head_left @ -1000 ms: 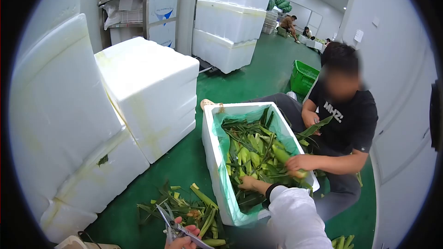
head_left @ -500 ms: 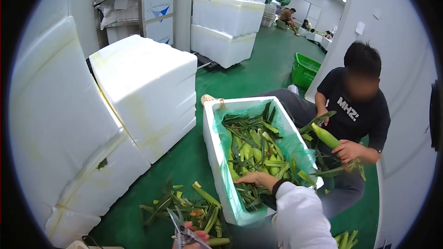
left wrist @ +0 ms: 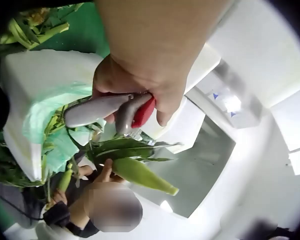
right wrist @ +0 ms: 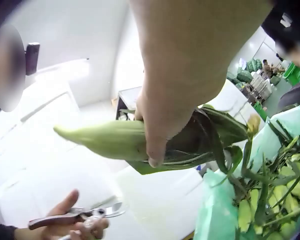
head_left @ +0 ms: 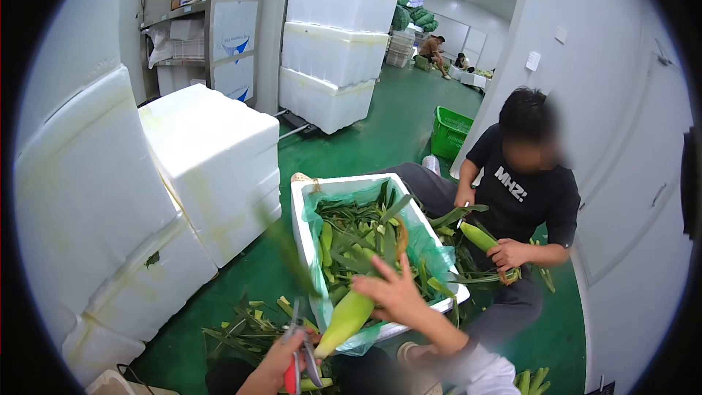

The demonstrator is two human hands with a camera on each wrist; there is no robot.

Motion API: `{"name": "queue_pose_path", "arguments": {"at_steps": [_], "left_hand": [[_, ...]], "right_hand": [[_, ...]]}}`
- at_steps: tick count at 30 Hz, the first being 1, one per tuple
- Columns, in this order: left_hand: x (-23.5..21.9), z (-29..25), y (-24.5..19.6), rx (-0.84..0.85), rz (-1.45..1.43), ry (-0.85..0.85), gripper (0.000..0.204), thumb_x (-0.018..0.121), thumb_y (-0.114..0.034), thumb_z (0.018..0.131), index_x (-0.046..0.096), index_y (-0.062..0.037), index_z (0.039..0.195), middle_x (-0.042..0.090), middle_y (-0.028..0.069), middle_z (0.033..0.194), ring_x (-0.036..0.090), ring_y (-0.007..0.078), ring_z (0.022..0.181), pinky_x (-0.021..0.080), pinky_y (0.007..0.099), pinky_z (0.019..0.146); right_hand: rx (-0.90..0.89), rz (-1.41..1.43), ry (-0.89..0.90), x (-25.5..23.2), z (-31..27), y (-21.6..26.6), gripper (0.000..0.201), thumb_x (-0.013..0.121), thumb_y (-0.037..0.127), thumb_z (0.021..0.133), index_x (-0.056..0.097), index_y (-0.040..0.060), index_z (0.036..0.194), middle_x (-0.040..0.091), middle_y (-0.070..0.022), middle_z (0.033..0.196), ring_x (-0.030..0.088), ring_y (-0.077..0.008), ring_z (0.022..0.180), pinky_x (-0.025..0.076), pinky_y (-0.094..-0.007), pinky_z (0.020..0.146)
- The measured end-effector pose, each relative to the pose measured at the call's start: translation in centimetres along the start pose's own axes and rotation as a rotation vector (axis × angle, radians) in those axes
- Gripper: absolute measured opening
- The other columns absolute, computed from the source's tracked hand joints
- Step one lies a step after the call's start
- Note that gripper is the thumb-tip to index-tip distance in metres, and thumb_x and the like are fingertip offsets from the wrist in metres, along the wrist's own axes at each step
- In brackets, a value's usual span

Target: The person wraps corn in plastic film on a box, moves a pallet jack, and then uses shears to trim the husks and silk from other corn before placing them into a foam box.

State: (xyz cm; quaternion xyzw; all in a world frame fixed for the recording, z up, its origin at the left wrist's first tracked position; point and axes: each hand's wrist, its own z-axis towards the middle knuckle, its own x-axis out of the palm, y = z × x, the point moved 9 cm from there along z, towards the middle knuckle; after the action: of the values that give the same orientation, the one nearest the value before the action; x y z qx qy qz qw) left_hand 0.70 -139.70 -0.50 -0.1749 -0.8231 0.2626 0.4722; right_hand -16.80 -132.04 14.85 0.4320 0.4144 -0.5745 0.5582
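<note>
My left hand (head_left: 281, 358) grips a pair of pruning shears (left wrist: 97, 110) with a red part on the handle. The blades look parted in the right wrist view. Just above the near end of the box, my right hand (head_left: 402, 296) holds an ear of corn (right wrist: 110, 139) in its green husk. Its pale stem end points toward the shears, and dark leaves trail from the other side. Below lies a white foam box (head_left: 344, 180) lined with green plastic (head_left: 435, 256), filled with corn ears and loose leaves.
Husk and stalk trimmings (head_left: 241, 333) litter the floor left of the box. Opposite sits a person (head_left: 519, 183) holding another corn ear (head_left: 479, 236). White foam boxes (head_left: 212, 139) stand at the left, with a taller stack (head_left: 333, 51) behind. A green basket (head_left: 451, 132) is farther back.
My right hand has risen out of the box with an ear of corn and moved near the shears in my left hand. The seated person's ear has moved out of the box area to their lap.
</note>
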Motion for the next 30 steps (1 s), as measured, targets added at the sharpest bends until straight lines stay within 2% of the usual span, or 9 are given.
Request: {"name": "queue_pose_path", "arguments": {"at_steps": [3, 7, 8, 12, 16, 19, 23, 27, 30], "left_hand": [[3.8, -0.6, 4.3, -0.174, 0.21, 0.079, 0.04, 0.054, -0.016, 0.092, 0.042, -0.0014, 0.127, 0.058, 0.0171, 0.111, 0.062, 0.0287, 0.099, 0.053, 0.0367, 0.079], [4.0, -1.4, 7.3, 0.076, 0.372, -0.089, 0.046, 0.064, 0.003, 0.081, 0.046, -0.001, 0.123, 0.06, 0.0116, 0.102, 0.064, 0.0217, 0.084, 0.054, 0.0349, 0.075], [3.2, -1.9, 8.1, 0.053, 0.328, -0.09, 0.044, 0.063, 0.003, 0.081, 0.047, -0.0005, 0.122, 0.061, 0.0119, 0.102, 0.064, 0.0217, 0.084, 0.054, 0.0347, 0.076], [0.7, -4.4, 8.5, -0.051, 0.013, -0.091, 0.04, 0.059, 0.003, 0.08, 0.048, 0.0031, 0.118, 0.062, 0.0172, 0.102, 0.065, 0.0273, 0.085, 0.056, 0.0403, 0.076], [1.4, -7.3, 4.4, 0.204, 0.111, -0.122, 0.045, 0.06, 0.002, 0.077, 0.046, 0.0042, 0.12, 0.062, 0.0182, 0.103, 0.065, 0.0297, 0.09, 0.056, 0.0429, 0.08], [1.4, -8.6, 2.6, 0.253, 0.122, -0.085, 0.05, 0.062, 0.001, 0.075, 0.044, 0.0033, 0.122, 0.061, 0.018, 0.105, 0.065, 0.0289, 0.091, 0.055, 0.0429, 0.081], [2.3, -9.7, 1.1, 0.353, 0.032, -0.125, 0.055, 0.066, 0.0, 0.074, 0.043, 0.0027, 0.123, 0.06, 0.0159, 0.109, 0.063, 0.0271, 0.095, 0.054, 0.0414, 0.084], [0.1, -7.6, 2.2, 0.359, 0.187, -0.145, 0.051, 0.062, 0.004, 0.077, 0.043, 0.0003, 0.124, 0.06, 0.0145, 0.109, 0.063, 0.0251, 0.095, 0.054, 0.0392, 0.082], [0.4, -6.6, 3.3, 0.285, 0.114, -0.087, 0.05, 0.061, 0.005, 0.078, 0.043, 0.0002, 0.125, 0.058, 0.0141, 0.111, 0.061, 0.024, 0.099, 0.053, 0.0391, 0.083]], "right_hand": [[-0.045, -0.093, 0.008, 4.7, -3.4, 2.9, 0.065, 0.073, 0.023, 0.069, 0.048, 0.0335, 0.128, 0.047, 0.0047, 0.133, 0.029, -0.032, 0.135, 0.016, -0.0736, 0.1], [0.014, -0.077, 0.034, 7.5, -7.5, 3.9, 0.066, 0.071, 0.022, 0.069, 0.047, 0.0372, 0.129, 0.05, 0.0014, 0.117, 0.036, -0.0275, 0.128, 0.021, -0.0723, 0.098], [0.107, -0.063, 0.156, 6.8, -7.8, 3.8, 0.066, 0.072, 0.025, 0.071, 0.046, 0.0334, 0.131, 0.047, 0.0003, 0.127, 0.037, -0.0292, 0.128, 0.024, -0.0683, 0.1], [0.588, 0.485, -0.245, 6.1, -11.5, -2.0, 0.056, 0.065, 0.027, 0.082, 0.045, 0.0157, 0.133, 0.046, -0.0085, 0.136, 0.041, -0.0352, 0.124, 0.026, -0.0618, 0.103], [0.516, 0.339, -0.098, 11.6, -9.2, -3.4, 0.047, 0.064, 0.036, 0.082, 0.056, 0.0118, 0.122, 0.058, -0.0067, 0.12, 0.043, -0.0329, 0.124, 0.025, -0.0646, 0.101], [0.46, 0.069, 0.182, 10.8, -4.9, -1.9, 0.044, 0.06, 0.039, 0.083, 0.058, 0.0115, 0.118, 0.059, -0.0038, 0.117, 0.041, -0.0299, 0.126, 0.023, -0.0692, 0.099], [0.348, -0.089, 0.168, 6.6, -3.2, 3.2, 0.047, 0.06, 0.042, 0.083, 0.058, 0.0098, 0.117, 0.057, -0.0041, 0.122, 0.038, -0.0286, 0.13, 0.023, -0.073, 0.096], [0.327, 0.5, 0.141, 6.4, -6.2, 8.8, 0.047, 0.058, 0.043, 0.086, 0.058, 0.0087, 0.118, 0.058, -0.007, 0.122, 0.043, -0.0311, 0.127, 0.025, -0.0738, 0.093], [0.479, 0.327, 0.08, 2.7, -8.1, 7.7, 0.046, 0.058, 0.04, 0.087, 0.056, 0.0066, 0.119, 0.062, -0.0098, 0.115, 0.055, -0.0283, 0.114, 0.036, -0.06, 0.092]]}}
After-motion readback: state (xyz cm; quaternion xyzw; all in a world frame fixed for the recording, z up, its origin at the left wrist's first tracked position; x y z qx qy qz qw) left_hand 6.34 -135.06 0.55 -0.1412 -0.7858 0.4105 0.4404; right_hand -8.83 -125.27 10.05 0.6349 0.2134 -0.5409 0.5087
